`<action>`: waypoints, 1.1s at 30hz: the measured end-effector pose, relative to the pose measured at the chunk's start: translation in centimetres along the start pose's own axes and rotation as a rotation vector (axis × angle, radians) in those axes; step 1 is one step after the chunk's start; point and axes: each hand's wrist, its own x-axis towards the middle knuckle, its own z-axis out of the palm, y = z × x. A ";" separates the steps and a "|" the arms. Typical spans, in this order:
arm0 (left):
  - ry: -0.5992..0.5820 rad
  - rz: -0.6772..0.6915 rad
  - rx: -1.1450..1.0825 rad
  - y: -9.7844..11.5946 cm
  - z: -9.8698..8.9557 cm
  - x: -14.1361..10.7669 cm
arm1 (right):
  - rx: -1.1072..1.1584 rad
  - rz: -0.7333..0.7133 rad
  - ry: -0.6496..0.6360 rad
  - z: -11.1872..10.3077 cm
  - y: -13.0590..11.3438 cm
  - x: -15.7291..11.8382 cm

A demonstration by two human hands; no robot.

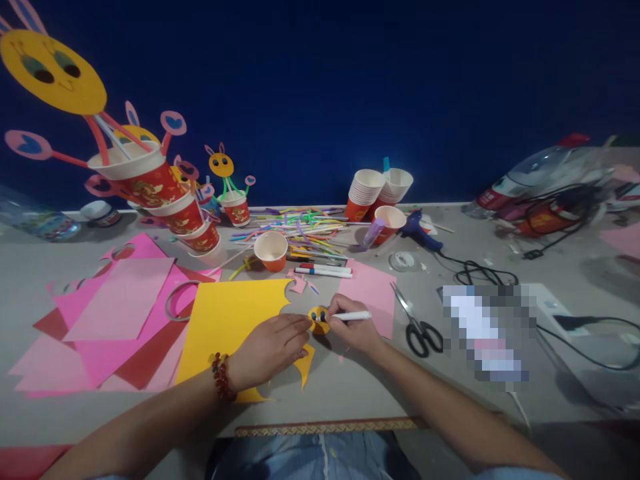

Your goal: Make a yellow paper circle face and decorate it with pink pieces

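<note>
A small round yellow paper face (319,327) with dark eyes is between my hands, low over the grey table. My left hand (273,347), with a beaded bracelet at the wrist, has its fingertips closed on the left edge of the face; the thumb is hidden. My right hand (353,327) is shut on a white marker (356,315), its tip end by the right eye of the face. A large yellow sheet (230,317) with scalloped cutouts lies partly under my left forearm. A yellow scrap (305,365) sits just below my left fingers.
Black-handled scissors (423,337) and a pink sheet (375,293) lie at right. Two capped markers (325,271), a paper cup (271,251) and pipe cleaners (310,227) are behind. A blue glue gun (420,230) trails its cord. Pink sheets (120,300) and finished cup figures (145,177) occupy the left.
</note>
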 end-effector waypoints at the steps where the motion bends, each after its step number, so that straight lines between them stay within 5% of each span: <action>1: 0.004 0.003 0.001 0.0 -0.1 0.0 | -0.001 -0.001 -0.003 0.0 0.0 0.0; 33: -0.010 0.003 0.003 0.0 -0.2 0.1 | 0.007 0.019 0.029 0.0 0.1 0.0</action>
